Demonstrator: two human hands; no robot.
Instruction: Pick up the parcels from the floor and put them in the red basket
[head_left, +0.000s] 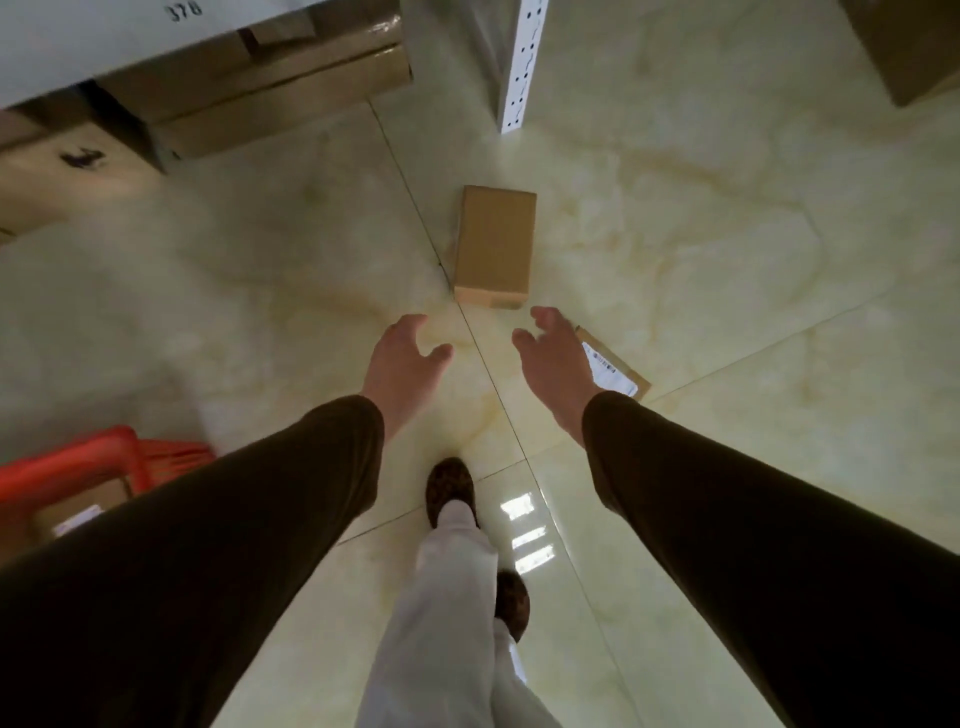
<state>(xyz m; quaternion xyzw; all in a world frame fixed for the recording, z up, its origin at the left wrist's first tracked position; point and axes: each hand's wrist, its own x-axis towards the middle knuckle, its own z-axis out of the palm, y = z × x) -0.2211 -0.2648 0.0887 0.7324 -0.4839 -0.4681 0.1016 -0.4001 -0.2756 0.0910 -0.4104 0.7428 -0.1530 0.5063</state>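
Observation:
A plain brown cardboard parcel (495, 246) lies flat on the glossy floor tiles, straight ahead of me. A second flat parcel (615, 365) with a white label lies to its lower right, partly hidden under my right hand (553, 356). My left hand (405, 358) and my right hand both reach forward above the floor, just short of the brown parcel, fingers spread and loosely bent, holding nothing. The red basket (111, 449) stands at the lower left, partly behind my left sleeve, with a labelled parcel (78, 512) inside it.
Stacked cardboard boxes (260, 98) sit under a white shelf at the upper left. A white perforated shelf post (522, 62) stands at the top centre, another box (904, 47) at the top right. My legs and shoes (449, 488) are below, on the tiled floor.

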